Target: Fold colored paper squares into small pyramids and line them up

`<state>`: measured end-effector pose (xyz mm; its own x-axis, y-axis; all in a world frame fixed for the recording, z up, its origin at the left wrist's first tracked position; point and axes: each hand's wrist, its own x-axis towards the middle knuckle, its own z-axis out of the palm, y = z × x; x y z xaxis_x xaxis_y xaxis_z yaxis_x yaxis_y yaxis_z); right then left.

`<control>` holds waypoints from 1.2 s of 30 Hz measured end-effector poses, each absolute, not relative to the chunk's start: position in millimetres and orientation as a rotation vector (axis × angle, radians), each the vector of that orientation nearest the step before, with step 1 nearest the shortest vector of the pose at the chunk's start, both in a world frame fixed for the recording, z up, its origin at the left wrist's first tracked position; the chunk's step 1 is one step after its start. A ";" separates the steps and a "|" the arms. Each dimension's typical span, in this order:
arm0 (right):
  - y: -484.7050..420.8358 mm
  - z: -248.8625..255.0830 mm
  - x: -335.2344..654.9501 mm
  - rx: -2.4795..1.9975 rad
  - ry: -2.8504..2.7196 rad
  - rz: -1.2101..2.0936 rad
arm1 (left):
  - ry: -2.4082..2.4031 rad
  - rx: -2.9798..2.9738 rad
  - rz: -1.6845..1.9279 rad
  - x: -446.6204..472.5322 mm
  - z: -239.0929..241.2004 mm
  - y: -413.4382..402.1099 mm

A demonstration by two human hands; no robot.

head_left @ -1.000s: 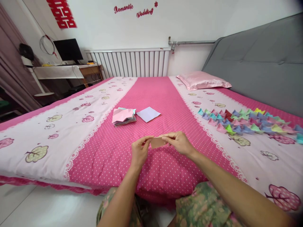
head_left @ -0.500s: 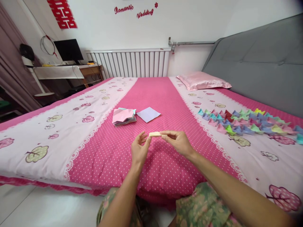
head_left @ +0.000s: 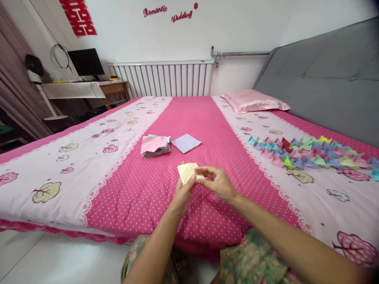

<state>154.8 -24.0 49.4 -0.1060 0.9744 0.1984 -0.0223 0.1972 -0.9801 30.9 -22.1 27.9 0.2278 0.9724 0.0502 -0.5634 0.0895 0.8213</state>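
My left hand (head_left: 182, 194) and my right hand (head_left: 216, 182) meet above the pink dotted bedspread (head_left: 142, 193), both pinching one folded pale yellow paper (head_left: 187, 172). The paper is tilted with its flat face toward me. Beyond my hands lie a stack of coloured paper squares (head_left: 154, 145) and a single lilac sheet (head_left: 186, 142). At the right, several folded paper shapes (head_left: 308, 154) in mixed colours are laid in rows on the bed.
A pink pillow (head_left: 253, 101) lies by the grey headboard (head_left: 325, 79). A white radiator (head_left: 161, 79) lines the far wall. A desk with a monitor (head_left: 85, 62) stands at the back left. The bed's near edge drops to white floor (head_left: 44, 260).
The yellow paper was held flat and edge-on between both hands; now it is turned up so its face shows, and my hands have drawn closer together.
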 end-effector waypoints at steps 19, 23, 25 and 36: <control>-21.7 38.1 154.1 -1.138 -1.548 0.996 | 0.529 0.917 1.141 29.8 33.9 -27.4; -22.1 39.8 154.5 -1.152 -1.549 1.029 | 0.548 0.903 1.164 30.1 34.7 -28.1; -22.8 41.6 154.2 -1.156 -1.536 1.057 | 0.567 0.872 1.169 30.3 33.4 -27.4; -24.7 43.7 155.2 -1.136 -1.471 1.095 | 0.594 0.894 1.265 31.3 27.0 -20.6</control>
